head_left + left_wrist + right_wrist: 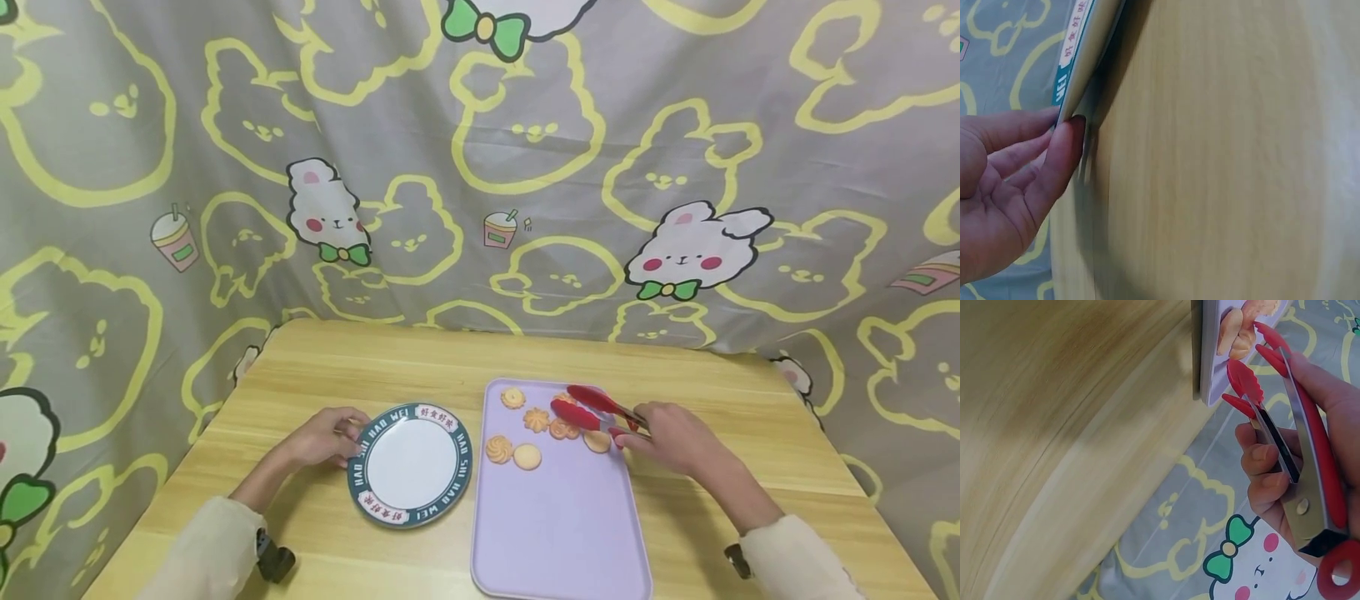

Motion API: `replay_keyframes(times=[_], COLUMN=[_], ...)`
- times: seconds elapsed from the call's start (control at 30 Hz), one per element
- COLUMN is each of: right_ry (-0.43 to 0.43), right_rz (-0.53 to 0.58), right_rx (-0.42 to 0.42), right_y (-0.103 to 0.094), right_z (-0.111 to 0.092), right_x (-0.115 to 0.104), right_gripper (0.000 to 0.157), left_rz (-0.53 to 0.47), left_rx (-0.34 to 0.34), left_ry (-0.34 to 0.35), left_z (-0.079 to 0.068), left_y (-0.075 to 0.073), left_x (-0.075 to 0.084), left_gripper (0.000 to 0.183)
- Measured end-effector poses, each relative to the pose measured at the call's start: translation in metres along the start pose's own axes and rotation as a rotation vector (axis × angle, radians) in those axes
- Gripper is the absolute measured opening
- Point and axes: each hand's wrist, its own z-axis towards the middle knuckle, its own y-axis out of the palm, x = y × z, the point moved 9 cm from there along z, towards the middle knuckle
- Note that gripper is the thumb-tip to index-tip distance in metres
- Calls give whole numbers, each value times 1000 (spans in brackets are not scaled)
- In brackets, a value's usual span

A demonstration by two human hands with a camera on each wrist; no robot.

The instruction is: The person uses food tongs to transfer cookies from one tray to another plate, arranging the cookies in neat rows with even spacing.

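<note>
My left hand (pixel 326 437) pinches the left rim of a round plate (pixel 411 471) with a white middle and a green lettered border. In the left wrist view the thumb and fingers (pixel 1063 147) close on the plate's edge (pixel 1079 69). My right hand (pixel 671 437) grips red-tipped metal tongs (pixel 600 417) over the far right part of a lilac tray (pixel 558 525). Their two red tips stand apart above the cookies (pixel 564 428). The right wrist view shows the fingers wrapped round the tongs (pixel 1310 444), with nothing between the tips.
Several cookies lie at the tray's far end, among them a swirled one (pixel 498 450), a plain round one (pixel 527 456) and a flower-shaped one (pixel 536 419). The plate is just left of the tray on a wooden table (pixel 360 358). A patterned curtain (pixel 420 150) hangs behind.
</note>
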Motion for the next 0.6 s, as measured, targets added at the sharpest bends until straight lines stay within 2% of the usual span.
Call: replay_keyframes(times=[0.23,0.47,0.6], right_ry=[-6,9,-5], right_rz=[-1,14,-6], right_rx=[12,8,25], right_y=[-1,-1,-8], right_z=[0,-2,1], right_x=[0,2,0], right_gripper=[37,36,37], left_rz=[-50,-59,-57], left_rx=[-67,-65,-65], left_ry=[81,80,82], left_z=[-4,-5,-5], left_y=[3,4,3], left_x=[2,0,1], left_gripper=[58,57,57])
